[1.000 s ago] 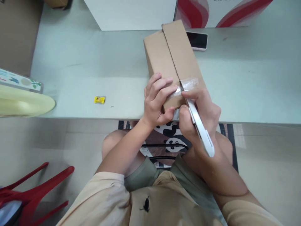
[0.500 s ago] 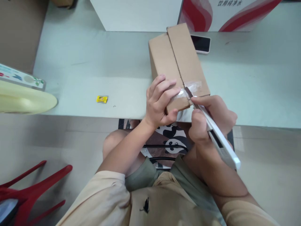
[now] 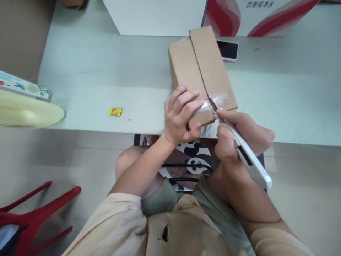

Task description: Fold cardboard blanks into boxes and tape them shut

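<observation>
A brown cardboard box (image 3: 183,58) sits at the table's near edge, turned at an angle. My left hand (image 3: 182,113) grips its near left corner, fingers over the top flap and thumb against the front side. Clear tape (image 3: 220,98) crosses the seam between the two flaps close to the near end. In my right hand (image 3: 239,133) is a white utility knife (image 3: 252,161), held like a pen. Its blade rests at the seam, beside the tape, with the tip around the middle of the taped strip. The box's contents are hidden.
Behind the box lie a phone (image 3: 227,51) and large white cartons (image 3: 160,17), one with red swirls. A yellow wrapped candy (image 3: 115,112) is on the pale table (image 3: 133,71). At left are a pale yellow object (image 3: 32,110) and a red chair (image 3: 39,213).
The back of my right hand has shifted slightly right and the knife's rear end slightly up. The blade stays at the seam. My left hand and the box have hardly moved.
</observation>
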The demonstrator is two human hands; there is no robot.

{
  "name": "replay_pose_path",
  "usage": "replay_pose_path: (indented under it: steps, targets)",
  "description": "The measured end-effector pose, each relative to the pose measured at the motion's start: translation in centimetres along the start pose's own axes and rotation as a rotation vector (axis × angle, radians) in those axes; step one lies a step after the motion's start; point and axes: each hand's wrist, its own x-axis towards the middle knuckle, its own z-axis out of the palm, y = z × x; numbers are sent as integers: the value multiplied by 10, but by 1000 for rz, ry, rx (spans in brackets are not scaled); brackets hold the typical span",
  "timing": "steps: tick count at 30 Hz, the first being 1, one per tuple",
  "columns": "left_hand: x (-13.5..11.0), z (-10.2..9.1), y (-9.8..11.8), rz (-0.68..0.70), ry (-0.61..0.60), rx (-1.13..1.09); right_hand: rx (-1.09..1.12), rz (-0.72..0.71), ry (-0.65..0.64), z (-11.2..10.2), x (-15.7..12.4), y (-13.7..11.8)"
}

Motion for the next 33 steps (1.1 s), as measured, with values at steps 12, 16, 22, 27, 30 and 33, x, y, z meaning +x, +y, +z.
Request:
replay_pose_path:
  steps: [12,16,22,27,30,33]
  targets:
    - [-6,2,-7,-35,-21,-81,-127,-92,206,-2,13,-32]
    - [-6,3,-7,-168,-109,-77,-119,-127,189,-1,16,-28]
    - [-3,-1,-5,-28,-7,-96,-160,-257,255,0,8,-18]
    - [-1,-3,-1,-403,-131,-233,-294,-205,185,-16,-3,-22]
    - [1,-4,1,-614,-134,-319,-298,-194,107,-27,-3,-31]
    - [3,-4,2,-623,-121,-366,-259,-176,39,-33,-3,-37]
